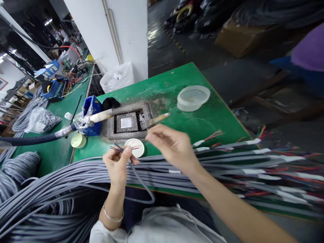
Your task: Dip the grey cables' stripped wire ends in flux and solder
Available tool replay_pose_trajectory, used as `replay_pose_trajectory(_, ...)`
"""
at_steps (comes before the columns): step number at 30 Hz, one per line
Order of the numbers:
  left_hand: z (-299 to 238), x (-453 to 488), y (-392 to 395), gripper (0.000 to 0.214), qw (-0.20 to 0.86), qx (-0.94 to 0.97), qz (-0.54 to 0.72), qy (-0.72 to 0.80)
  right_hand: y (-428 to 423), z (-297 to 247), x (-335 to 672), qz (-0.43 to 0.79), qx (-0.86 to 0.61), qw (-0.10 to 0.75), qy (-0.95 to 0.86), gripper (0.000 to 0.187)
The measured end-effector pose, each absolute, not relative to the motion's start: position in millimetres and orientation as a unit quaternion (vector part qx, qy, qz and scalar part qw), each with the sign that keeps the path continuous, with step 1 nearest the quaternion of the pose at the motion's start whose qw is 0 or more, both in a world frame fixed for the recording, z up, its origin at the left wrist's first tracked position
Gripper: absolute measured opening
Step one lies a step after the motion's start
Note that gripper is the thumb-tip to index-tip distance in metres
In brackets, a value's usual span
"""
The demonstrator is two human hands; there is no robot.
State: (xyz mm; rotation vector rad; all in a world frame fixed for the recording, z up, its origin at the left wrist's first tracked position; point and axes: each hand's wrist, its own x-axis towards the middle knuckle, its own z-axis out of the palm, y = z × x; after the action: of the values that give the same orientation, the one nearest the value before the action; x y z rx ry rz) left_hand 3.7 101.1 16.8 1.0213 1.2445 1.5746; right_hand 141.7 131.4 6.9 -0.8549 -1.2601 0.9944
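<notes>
My left hand (pixel 118 164) is closed around the end of a grey cable (pixel 140 182), pinching it just below its thin coloured wires (pixel 116 147), which fan out above my fingers. My right hand (pixel 172 145) hovers to the right, fingers curled and pinched together; nothing shows clearly between them. Just beyond both hands sits a small white round dish (pixel 138 150), and behind it a grey square solder pot (pixel 128 122) on the green table (pixel 164 91). A thick bundle of grey cables (pixel 76 175) lies across the table edge under my hands.
A clear plastic lid (pixel 193 97) lies at the far right of the table. A tool with a pale handle (pixel 101 116) and foil-wrapped hose rests over a blue bin (pixel 93 106). Stripped cable ends (pixel 265 162) spread right. A tape roll (pixel 78 140) sits left.
</notes>
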Motion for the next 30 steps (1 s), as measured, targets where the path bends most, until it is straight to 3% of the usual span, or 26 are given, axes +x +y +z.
replay_pose_trajectory(3,17,7,100,0.019,0.432,0.423,0.624,0.495,128,4,134,0.441,-0.331,0.583,-0.596,0.008)
replay_pose_trajectory(12,16,7,100,0.019,0.392,0.421,0.619,0.535,126,4,131,0.367,-0.321,0.619,-0.616,0.01)
replay_pose_trajectory(30,16,12,94,0.016,0.392,0.447,0.582,0.555,125,4,132,0.441,-0.348,0.602,-0.567,0.012)
